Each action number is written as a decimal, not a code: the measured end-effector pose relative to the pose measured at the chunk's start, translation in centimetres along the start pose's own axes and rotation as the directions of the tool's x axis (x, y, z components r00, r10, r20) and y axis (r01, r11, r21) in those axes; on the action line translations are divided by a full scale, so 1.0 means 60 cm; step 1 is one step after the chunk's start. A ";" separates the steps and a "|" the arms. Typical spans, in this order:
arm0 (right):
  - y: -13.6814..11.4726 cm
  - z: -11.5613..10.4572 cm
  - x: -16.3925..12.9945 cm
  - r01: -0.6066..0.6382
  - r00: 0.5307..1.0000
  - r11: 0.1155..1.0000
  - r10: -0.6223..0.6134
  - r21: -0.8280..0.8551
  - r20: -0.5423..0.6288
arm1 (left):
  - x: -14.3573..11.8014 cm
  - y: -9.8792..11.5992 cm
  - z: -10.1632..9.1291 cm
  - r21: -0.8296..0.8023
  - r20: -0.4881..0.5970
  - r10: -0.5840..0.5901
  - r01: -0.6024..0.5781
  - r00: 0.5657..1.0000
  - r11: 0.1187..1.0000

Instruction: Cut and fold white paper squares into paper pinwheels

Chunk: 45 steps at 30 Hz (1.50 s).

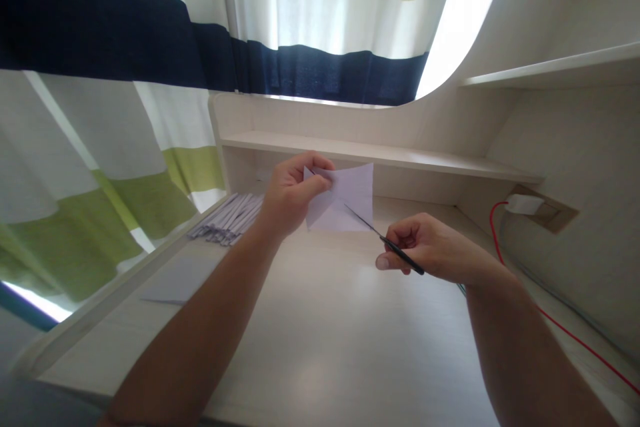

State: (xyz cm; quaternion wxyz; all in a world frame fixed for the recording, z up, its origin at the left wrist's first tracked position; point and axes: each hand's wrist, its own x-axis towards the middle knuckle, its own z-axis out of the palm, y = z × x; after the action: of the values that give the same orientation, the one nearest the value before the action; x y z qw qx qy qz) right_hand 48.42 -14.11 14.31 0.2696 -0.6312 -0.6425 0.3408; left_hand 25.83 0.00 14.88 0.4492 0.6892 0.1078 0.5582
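Observation:
My left hand (291,195) pinches a white sheet of paper (350,203) by its left edge and holds it up above the pale wooden desk (320,333). My right hand (430,248) grips a pair of scissors (385,240) with dark handles. Their thin blades point up and left and meet the paper near its lower middle. The paper looks partly cut into wedge shapes.
A pile of cut paper strips (227,219) lies at the desk's back left, with a flat sheet (175,280) nearer the left edge. A low shelf (380,155) runs along the back. A red cable (545,320) trails from a white plug (523,203) on the right. Striped curtains hang behind.

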 end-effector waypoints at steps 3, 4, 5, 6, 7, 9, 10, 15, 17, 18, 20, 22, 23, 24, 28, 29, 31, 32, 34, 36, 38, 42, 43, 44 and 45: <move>-0.002 0.001 0.001 -0.013 1.000 1.000 0.013 -0.004 -0.022 | 0.000 -0.001 0.000 -0.029 -0.001 0.005 -0.005 1.000 1.000; -0.002 0.002 0.001 -0.013 1.000 1.000 0.013 -0.006 -0.022 | 0.000 -0.001 0.000 -0.028 -0.004 0.007 -0.007 1.000 1.000; -0.002 0.003 0.001 -0.009 1.000 1.000 0.009 -0.007 -0.018 | 0.000 -0.001 0.001 -0.023 -0.006 0.005 -0.005 1.000 1.000; -0.003 0.003 0.002 -0.005 1.000 1.000 0.005 -0.005 -0.014 | 0.000 0.000 0.002 -0.016 -0.009 0.002 -0.002 1.000 1.000; -0.003 0.004 0.002 -0.001 1.000 1.000 0.001 -0.002 -0.010 | -0.001 0.001 0.003 -0.010 -0.007 -0.005 0.005 1.000 1.000; -0.003 0.006 0.003 0.004 1.000 1.000 -0.004 0.009 -0.004 | -0.002 0.003 0.007 -0.007 0.003 -0.019 0.019 1.000 1.000; -0.004 0.006 0.003 0.002 1.000 1.000 -0.002 0.016 -0.001 | -0.003 0.003 0.008 -0.008 0.009 -0.025 0.025 1.000 1.000; -0.006 0.005 0.002 -0.017 1.000 1.000 0.017 0.020 0.006 | -0.005 0.003 0.013 -0.030 0.027 -0.049 0.049 0.998 0.998; -0.005 0.004 0.001 -0.020 1.000 1.000 0.020 0.011 -0.006 | -0.005 0.003 0.013 -0.041 0.023 -0.055 0.056 0.998 0.998; -0.005 0.004 0.001 -0.021 1.000 1.000 0.022 0.009 -0.015 | -0.005 0.004 0.013 -0.045 0.022 -0.057 0.058 0.998 0.997; -0.005 0.003 0.001 -0.027 0.999 1.000 0.027 0.012 -0.030 | -0.005 0.005 0.013 -0.051 0.023 -0.055 0.056 0.998 0.997; -0.005 0.002 0.001 -0.035 0.999 0.999 0.035 0.017 -0.036 | -0.005 0.006 0.012 -0.053 0.022 -0.051 0.052 0.998 0.997; -0.006 0.002 0.001 -0.037 0.999 0.999 0.038 0.017 -0.038 | -0.005 0.006 0.012 -0.050 0.018 -0.050 0.051 0.999 0.997; -0.006 0.002 0.000 -0.039 0.998 0.999 0.040 0.015 -0.042 | -0.005 0.006 0.011 -0.044 0.014 -0.050 0.050 0.999 0.998; -0.007 0.003 0.000 -0.043 0.998 0.999 0.044 0.014 -0.053 | -0.003 0.001 0.008 0.028 0.005 -0.013 0.013 1.000 1.000; -0.007 0.003 0.001 -0.045 0.997 0.999 0.046 0.016 -0.055 | -0.003 0.000 0.007 0.047 0.007 -0.002 0.002 1.000 0.999; -0.007 0.004 0.001 -0.051 0.997 0.999 0.052 0.019 -0.054 | -0.003 0.000 0.006 0.061 0.009 0.007 -0.008 1.000 0.998; -0.006 0.004 0.001 -0.053 0.997 0.998 0.054 0.017 -0.054 | -0.003 0.000 0.006 0.058 0.009 0.006 -0.006 1.000 0.998; -0.004 0.004 0.002 -0.049 0.998 0.999 0.049 0.006 -0.047 | -0.003 0.001 0.007 0.044 0.002 0.003 -0.003 1.000 0.999; -0.002 0.004 0.002 -0.035 0.999 0.999 0.035 -0.008 -0.031 | -0.004 0.002 0.009 0.037 -0.002 -0.007 0.007 1.000 0.999; 0.001 0.004 0.002 -0.022 1.000 1.000 0.022 -0.014 -0.011 | -0.004 0.001 0.008 0.034 -0.005 -0.015 0.015 1.000 0.999; 0.006 0.002 0.002 -0.009 1.000 1.000 0.009 -0.001 0.025 | 0.003 -0.008 -0.001 0.031 -0.034 -0.003 0.004 0.999 1.000; 0.007 -0.001 0.001 -0.005 1.000 1.000 0.005 0.006 0.031 | 0.005 -0.011 -0.005 0.025 -0.054 0.001 0.000 0.999 1.000; 0.009 -0.004 0.000 -0.002 0.999 1.000 0.001 0.014 0.034 | 0.008 -0.014 -0.009 0.016 -0.079 0.005 -0.003 0.997 1.000; 0.010 -0.009 -0.001 0.003 0.999 1.000 -0.004 0.023 0.034 | 0.011 -0.016 -0.013 0.005 -0.109 0.010 -0.009 0.994 1.000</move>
State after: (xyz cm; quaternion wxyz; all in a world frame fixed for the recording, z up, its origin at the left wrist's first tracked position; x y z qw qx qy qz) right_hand 49.22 -14.17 14.17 0.2663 -0.6210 -0.6442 0.3585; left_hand 25.75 1.35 14.57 0.4384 0.6592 0.1302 0.5970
